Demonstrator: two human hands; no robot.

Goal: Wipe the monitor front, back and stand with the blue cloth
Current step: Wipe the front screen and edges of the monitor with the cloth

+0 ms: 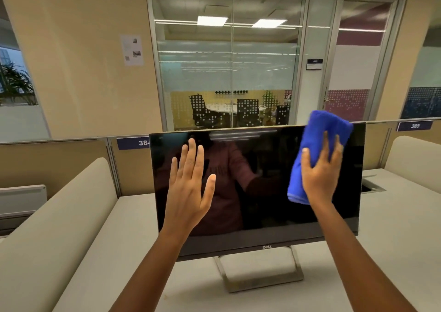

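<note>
A black monitor (257, 192) with a dark screen stands on a silver open-frame stand (262, 280) on the white desk (393, 252). My right hand (321, 175) holds a folded blue cloth (315, 144) against the screen's upper right part; the cloth's top reaches above the monitor's upper edge. My left hand (191, 187) is raised in front of the screen's left half, fingers straight and spread, holding nothing. Whether its palm touches the glass cannot be told. The monitor's back is hidden.
Beige padded dividers (59, 228) flank the desk on the left and right (412, 159). A low partition with number plates runs behind the monitor. A cable opening (372, 186) sits in the desk at right. A glass-walled meeting room lies beyond.
</note>
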